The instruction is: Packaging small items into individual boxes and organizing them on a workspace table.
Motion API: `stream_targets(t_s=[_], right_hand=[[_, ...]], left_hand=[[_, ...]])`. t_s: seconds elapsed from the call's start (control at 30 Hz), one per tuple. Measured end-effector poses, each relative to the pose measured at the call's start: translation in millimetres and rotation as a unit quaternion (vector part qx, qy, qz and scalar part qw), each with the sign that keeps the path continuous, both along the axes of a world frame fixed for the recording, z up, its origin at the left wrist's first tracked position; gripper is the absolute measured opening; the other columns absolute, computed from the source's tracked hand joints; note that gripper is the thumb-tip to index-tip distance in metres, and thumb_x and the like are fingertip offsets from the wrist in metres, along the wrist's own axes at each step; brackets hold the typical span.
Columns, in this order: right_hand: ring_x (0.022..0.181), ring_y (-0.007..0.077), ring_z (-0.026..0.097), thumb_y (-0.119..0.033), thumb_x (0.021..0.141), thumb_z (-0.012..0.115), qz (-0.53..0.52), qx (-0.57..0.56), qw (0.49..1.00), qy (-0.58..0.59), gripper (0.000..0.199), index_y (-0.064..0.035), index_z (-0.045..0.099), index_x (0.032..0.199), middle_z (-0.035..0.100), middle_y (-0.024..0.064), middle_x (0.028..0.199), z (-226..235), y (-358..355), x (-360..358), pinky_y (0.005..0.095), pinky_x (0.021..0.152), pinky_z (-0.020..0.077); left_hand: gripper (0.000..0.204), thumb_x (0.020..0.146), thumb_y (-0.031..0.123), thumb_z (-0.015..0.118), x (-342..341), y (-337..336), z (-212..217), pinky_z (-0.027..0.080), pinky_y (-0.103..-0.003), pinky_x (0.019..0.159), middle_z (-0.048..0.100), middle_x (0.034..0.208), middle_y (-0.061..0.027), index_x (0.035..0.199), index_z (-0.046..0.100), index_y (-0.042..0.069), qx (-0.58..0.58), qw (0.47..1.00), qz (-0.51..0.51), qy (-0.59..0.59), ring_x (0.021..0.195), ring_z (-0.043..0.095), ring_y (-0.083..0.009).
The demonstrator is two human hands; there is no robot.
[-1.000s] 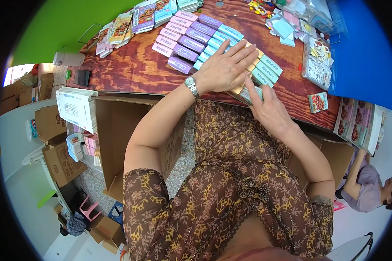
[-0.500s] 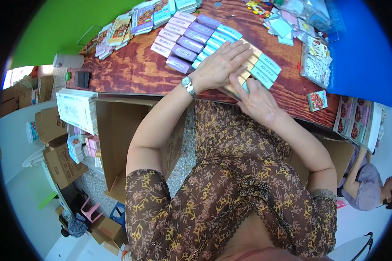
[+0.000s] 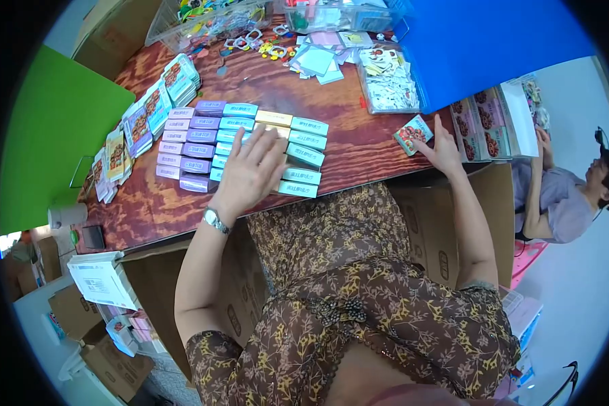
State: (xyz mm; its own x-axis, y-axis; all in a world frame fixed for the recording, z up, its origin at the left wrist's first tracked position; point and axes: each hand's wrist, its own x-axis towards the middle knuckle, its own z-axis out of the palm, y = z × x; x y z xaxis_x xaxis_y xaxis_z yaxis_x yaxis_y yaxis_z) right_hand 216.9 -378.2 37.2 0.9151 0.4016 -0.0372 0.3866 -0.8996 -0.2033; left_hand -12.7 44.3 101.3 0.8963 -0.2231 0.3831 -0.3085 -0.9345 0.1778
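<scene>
Rows of small cartons (image 3: 199, 150) stand packed side by side on the table, in pink, purple, light blue, yellow and pale green columns. Across the blue and yellow columns my left hand (image 3: 252, 169) lies flat with its fingers stretched out, covering some of them. To the right, close to the table's front edge, is a single small carton (image 3: 410, 137) with a red picture on its face. My right hand (image 3: 445, 150) is at this carton, its thumb over the near right side and its fingers spread apart beyond the corner.
Stacks of flat printed cards (image 3: 137, 125) line the left by a green panel (image 3: 54, 128). Clear bins (image 3: 210, 30) of small colourful pieces, loose paper squares (image 3: 316, 61) and a tray of white cutouts (image 3: 389, 84) sit farther back. Another person (image 3: 565, 193) is at the right.
My right hand has left the packed cartons and moved right to the single carton. My left hand stays on the rows, fingers now more spread. The view has shifted to the right.
</scene>
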Motion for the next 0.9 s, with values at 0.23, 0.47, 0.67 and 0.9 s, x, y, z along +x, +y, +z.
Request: stream_targets(t_s=[0.23, 0.47, 0.67, 0.9], right_hand=[[0.102, 0.0362, 0.064, -0.033, 0.081, 0.082, 0.000, 0.046, 0.999, -0.027, 0.086, 0.0041, 0.039, 0.146, 0.063, 0.0236, 0.114, 7.0, 4.6, -4.0, 0.0416, 0.091, 0.0503], [0.103, 0.0131, 0.059, -0.001, 0.096, 0.063, 0.029, 0.369, 0.922, 0.116, 0.033, 0.0016, 0.049, 0.125, 0.060, 0.0076, 0.113, 71.2, 74.7, -60.3, 0.0277, 0.090, 0.0475], [0.113, 0.0228, 0.064, 0.004, 0.090, 0.067, 0.180, 0.441, 0.870, 0.126, 0.077, -0.0033, 0.025, 0.154, 0.058, 0.0189, 0.127, 87.4, 128.8, -124.4, 0.0330, 0.092, 0.0536], [0.115, 0.0241, 0.063, 0.005, 0.090, 0.069, 0.281, 0.404, 0.870, 0.009, 0.068, -0.0004, 0.031, 0.147, 0.057, 0.0191, 0.127, 37.5, 145.2, -131.1, 0.0346, 0.092, 0.0539]], left_hand=[[0.037, 0.087, 0.025, 0.073, -10.5, -22.7, -1.3, 0.039, -0.054, 0.109, 0.060, 0.119, -0.0114, 0.118, 0.064, 0.007, -0.054, 0.997, -0.059, 0.019, 0.123, 0.054, -0.0324], [0.036, 0.086, 0.035, 0.072, 3.7, -26.4, -0.3, 0.036, -0.055, 0.110, 0.060, 0.107, -0.0115, 0.102, 0.062, 0.005, -0.080, 0.991, -0.087, 0.055, 0.119, 0.052, -0.0346], [0.042, 0.085, 0.043, 0.071, -4.1, -26.3, -3.2, 0.026, -0.065, 0.114, 0.059, 0.114, -0.0111, 0.106, 0.061, 0.007, -0.065, 0.994, -0.070, 0.052, 0.132, 0.043, -0.0394], [0.041, 0.085, 0.043, 0.072, -6.1, -26.1, -6.1, 0.025, -0.067, 0.113, 0.058, 0.120, -0.0133, 0.103, 0.062, 0.008, -0.077, 0.993, -0.067, 0.066, 0.137, 0.039, -0.0409]])
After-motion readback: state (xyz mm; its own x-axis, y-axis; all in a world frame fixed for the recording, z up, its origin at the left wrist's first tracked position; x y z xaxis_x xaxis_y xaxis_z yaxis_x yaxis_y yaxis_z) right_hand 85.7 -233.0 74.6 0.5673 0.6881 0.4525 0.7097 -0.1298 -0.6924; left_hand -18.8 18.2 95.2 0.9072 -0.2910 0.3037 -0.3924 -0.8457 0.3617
